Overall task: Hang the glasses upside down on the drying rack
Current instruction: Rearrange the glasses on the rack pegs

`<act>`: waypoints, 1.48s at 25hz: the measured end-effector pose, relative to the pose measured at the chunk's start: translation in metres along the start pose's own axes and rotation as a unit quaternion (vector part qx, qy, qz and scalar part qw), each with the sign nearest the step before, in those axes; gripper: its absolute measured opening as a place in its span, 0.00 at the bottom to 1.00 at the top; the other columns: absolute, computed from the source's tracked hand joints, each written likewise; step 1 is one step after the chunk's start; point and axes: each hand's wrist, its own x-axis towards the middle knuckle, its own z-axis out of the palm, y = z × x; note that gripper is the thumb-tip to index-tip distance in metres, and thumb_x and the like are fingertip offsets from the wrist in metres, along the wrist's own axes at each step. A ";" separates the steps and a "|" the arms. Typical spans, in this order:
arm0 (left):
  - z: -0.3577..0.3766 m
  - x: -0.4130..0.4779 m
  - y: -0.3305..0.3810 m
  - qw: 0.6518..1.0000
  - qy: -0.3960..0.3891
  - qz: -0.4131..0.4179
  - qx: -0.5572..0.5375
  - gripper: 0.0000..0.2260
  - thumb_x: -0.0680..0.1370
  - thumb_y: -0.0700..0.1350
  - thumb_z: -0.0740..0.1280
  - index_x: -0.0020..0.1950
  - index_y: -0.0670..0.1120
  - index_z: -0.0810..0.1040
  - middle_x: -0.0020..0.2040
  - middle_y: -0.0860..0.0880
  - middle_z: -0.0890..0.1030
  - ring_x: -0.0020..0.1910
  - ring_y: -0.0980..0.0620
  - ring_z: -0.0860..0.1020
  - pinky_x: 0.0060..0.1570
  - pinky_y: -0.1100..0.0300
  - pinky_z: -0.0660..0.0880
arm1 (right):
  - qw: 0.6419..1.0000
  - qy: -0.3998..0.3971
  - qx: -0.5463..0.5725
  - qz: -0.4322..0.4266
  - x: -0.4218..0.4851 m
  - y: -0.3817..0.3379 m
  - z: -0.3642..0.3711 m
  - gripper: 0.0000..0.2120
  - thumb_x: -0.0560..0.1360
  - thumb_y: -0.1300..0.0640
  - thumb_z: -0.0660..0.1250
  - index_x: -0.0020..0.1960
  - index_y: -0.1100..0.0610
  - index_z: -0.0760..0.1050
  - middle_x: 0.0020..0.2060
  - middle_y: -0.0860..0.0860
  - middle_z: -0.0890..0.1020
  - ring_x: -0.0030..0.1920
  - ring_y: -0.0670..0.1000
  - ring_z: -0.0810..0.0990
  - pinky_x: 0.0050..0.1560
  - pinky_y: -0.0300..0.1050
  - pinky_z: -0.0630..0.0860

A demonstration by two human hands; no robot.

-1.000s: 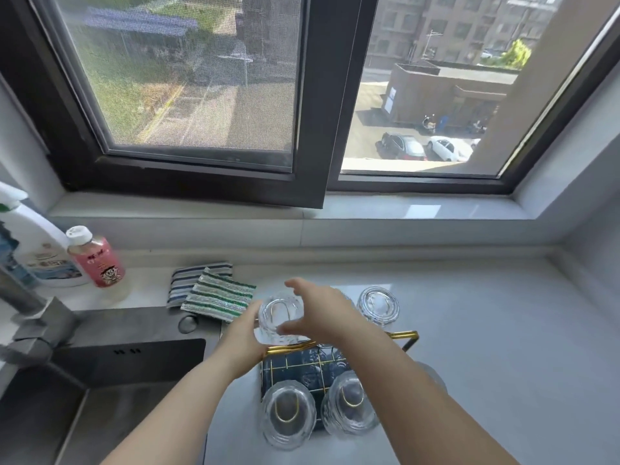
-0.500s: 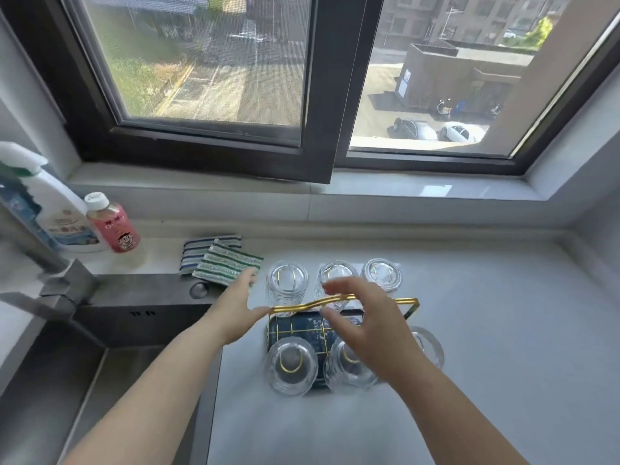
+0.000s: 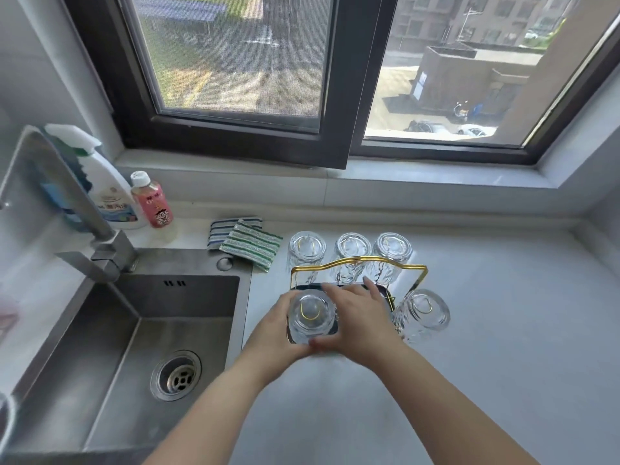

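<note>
I cup both hands, left hand (image 3: 273, 330) and right hand (image 3: 360, 317), fingers wrapped around the inverted glass (image 3: 311, 318) at the drying rack (image 3: 359, 263)'s near-left peg, seating it squarely before release.

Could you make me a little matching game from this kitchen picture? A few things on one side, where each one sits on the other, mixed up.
Things:
1. pink bottle
2. striped cloths
3. drain
4. near-left glass

Places:
A. between the two hands, on the rack
B. in the bottom of the sink
C. on the counter between the sink's corner and the rack
D. beside the white spray bottle

Pairs: 1-D, 2-C, 3-B, 4-A
</note>
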 end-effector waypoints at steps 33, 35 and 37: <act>-0.003 -0.007 0.018 0.991 0.020 0.053 0.121 0.47 0.65 0.50 0.76 0.73 0.58 0.47 0.73 0.59 0.57 0.71 0.63 0.51 0.73 0.61 0.48 | 0.998 0.014 0.049 0.045 -0.025 0.055 -0.032 0.45 0.58 0.40 0.75 0.69 0.45 0.60 0.63 0.47 0.75 0.64 0.52 0.67 0.67 0.45 0.55; 0.010 -0.004 0.031 0.977 0.023 0.129 0.167 0.46 0.66 0.53 0.75 0.73 0.57 0.47 0.73 0.59 0.56 0.69 0.70 0.44 0.70 0.69 0.35 | 0.998 0.010 0.037 0.056 -0.026 0.060 -0.032 0.44 0.59 0.41 0.74 0.70 0.45 0.59 0.62 0.48 0.76 0.64 0.53 0.67 0.67 0.45 0.53; 0.024 0.006 0.043 0.961 0.001 0.159 0.228 0.44 0.67 0.56 0.73 0.74 0.53 0.48 0.74 0.55 0.58 0.72 0.64 0.46 0.69 0.67 0.30 | 0.997 0.015 0.041 0.063 -0.024 0.061 -0.030 0.44 0.60 0.41 0.74 0.70 0.47 0.59 0.61 0.48 0.77 0.64 0.52 0.69 0.68 0.46 0.53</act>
